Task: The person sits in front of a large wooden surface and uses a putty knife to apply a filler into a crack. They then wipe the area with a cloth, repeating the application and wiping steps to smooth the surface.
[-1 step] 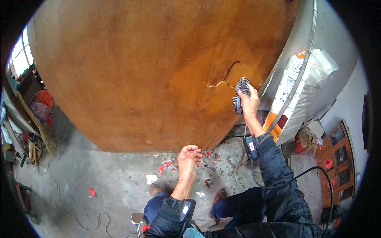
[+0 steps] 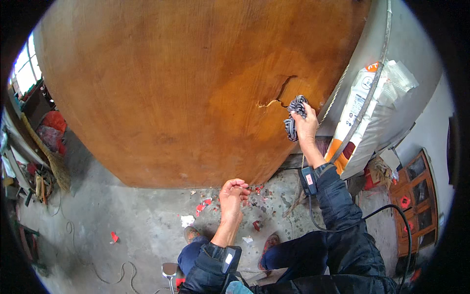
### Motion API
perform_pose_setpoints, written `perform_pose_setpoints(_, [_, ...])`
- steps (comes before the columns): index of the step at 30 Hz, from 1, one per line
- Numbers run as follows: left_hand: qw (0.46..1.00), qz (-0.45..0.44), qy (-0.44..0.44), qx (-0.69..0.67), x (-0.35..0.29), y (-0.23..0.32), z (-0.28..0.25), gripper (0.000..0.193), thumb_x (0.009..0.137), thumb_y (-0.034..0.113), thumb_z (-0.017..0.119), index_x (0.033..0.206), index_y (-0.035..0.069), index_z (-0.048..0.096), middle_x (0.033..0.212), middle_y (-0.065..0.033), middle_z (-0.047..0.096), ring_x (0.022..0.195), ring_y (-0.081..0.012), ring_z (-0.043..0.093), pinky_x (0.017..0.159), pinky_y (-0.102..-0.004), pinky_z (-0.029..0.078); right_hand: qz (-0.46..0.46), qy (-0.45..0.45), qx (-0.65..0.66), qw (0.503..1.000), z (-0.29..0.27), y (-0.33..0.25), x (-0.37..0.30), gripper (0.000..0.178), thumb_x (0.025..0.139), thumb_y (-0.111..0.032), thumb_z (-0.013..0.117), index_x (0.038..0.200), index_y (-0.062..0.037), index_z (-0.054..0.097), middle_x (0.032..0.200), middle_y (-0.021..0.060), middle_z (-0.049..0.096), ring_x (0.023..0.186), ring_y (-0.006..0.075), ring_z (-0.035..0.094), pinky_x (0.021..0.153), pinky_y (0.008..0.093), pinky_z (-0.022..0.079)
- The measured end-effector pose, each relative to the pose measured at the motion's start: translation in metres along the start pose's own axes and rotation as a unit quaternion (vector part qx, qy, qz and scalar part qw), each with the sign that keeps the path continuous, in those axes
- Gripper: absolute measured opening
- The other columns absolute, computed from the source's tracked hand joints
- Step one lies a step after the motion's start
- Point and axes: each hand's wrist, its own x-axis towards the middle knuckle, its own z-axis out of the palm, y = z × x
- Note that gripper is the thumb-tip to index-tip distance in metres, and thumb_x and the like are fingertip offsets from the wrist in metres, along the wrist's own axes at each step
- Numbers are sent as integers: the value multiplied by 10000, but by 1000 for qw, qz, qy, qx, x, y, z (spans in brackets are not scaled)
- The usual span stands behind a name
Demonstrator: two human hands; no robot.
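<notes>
A large brown wooden panel (image 2: 176,93) stands in front of me. Toward its right side runs a jagged crack (image 2: 281,90) with pale splintered wood at one end, and the surface around it looks darker. My right hand (image 2: 307,126) grips a bunched dark-and-light striped cloth (image 2: 295,110) against the panel, just right of and below the crack. My left hand (image 2: 232,196) hangs in front of the panel's lower edge, its fingers loosely curled and slightly apart, holding nothing.
A white and orange sack (image 2: 350,117) leans at the right beside a thin pole (image 2: 364,105) and a rope (image 2: 335,93). Red and white scraps (image 2: 187,221) litter the concrete floor. A straw broom (image 2: 56,166) is at left, a metal shovel (image 2: 169,269) below, a glazed wooden cabinet (image 2: 416,201) right.
My right hand and the cloth have shifted very slightly left on the panel. The left hand stays where it was.
</notes>
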Motion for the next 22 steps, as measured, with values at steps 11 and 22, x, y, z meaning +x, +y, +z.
perform_pose_setpoints(11, [1000, 3, -9, 6, 0, 0, -3, 139, 791, 8, 470, 870, 86, 554, 801, -33, 586, 605, -84, 531, 503, -195, 404, 147, -14, 377, 914, -46, -14, 29, 384, 700, -30, 648, 1066, -7, 536, 883, 48, 606, 732, 125, 584, 630, 254, 488])
perform_pose_setpoints(22, [1000, 0, -24, 9, 4, -6, -5, 127, 806, 13, 474, 908, 55, 536, 835, -70, 600, 659, -118, 560, 577, -232, 448, -88, -34, -121, 988, -19, 4, 9, 463, 680, -83, 659, 1122, -171, 557, 986, 95, 543, 925, 248, 563, 813, 333, 437])
